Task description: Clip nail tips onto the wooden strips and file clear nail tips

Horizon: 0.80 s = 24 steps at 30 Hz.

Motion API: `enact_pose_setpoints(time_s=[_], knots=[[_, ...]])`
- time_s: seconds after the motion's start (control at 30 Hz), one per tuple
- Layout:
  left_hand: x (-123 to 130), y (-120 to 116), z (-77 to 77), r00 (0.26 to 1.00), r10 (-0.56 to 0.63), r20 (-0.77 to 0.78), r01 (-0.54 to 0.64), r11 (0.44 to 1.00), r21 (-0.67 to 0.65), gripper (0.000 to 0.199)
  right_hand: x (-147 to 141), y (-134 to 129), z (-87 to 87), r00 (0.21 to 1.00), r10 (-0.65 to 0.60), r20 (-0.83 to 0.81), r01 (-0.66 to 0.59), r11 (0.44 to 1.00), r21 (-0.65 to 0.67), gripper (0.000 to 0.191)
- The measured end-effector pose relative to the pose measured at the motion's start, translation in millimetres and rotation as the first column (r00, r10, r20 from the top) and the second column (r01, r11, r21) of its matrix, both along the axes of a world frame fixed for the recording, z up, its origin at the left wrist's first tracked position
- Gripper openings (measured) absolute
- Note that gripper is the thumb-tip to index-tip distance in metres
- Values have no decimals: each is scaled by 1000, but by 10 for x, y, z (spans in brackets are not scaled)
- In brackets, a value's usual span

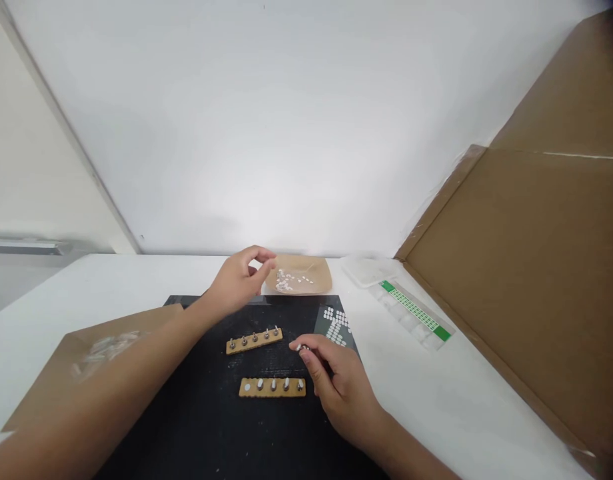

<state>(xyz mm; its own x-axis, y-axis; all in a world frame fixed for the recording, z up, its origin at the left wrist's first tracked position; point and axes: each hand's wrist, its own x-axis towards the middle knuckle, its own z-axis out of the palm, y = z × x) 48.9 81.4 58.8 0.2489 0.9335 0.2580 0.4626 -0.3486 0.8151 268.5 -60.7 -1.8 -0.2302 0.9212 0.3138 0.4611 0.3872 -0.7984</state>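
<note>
My right hand pinches a small metal piece with a white tip between thumb and forefinger, above the black work surface. My left hand is at the left rim of a shallow tan tray holding small white pieces. Its thumb and forefinger tips are drawn close together; anything between them is too small to make out. Between my forearms lies a tan strip with several upright metal pegs. Nearer me, a second tan strip carries white-topped pegs and a flat white dot at its left end.
A dark sheet of white dots lies beyond my right hand. Right of it are a clear compartment case with a green label and a translucent lid. Brown cardboard walls the right side. Left, brown paper holds clear plastic bits.
</note>
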Motion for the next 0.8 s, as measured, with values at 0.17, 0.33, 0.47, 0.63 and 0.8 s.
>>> enact_pose_setpoints(time_s=[0.17,0.33,0.47,0.63,0.8], knots=[[-41,-686,-183,985,-161,67,157,986,55,23,-15,-30,-11,999,-29,-46,30,999,21,30],[-68,-1099,-499,889,-407,209,398,913,85,45,-43,-31,-43,997,71,-36,-69,995,71,25],[-71,-1154,-651,891,-400,217,361,911,198,48,-30,-26,-49,982,187,11,-187,973,135,19],[-165,-1122,-573,875,-457,158,400,868,293,42,-7,-19,-26,965,259,32,-261,952,159,16],[-330,-1098,-446,810,-581,84,564,809,164,39,-16,-7,7,937,348,42,-351,931,97,18]])
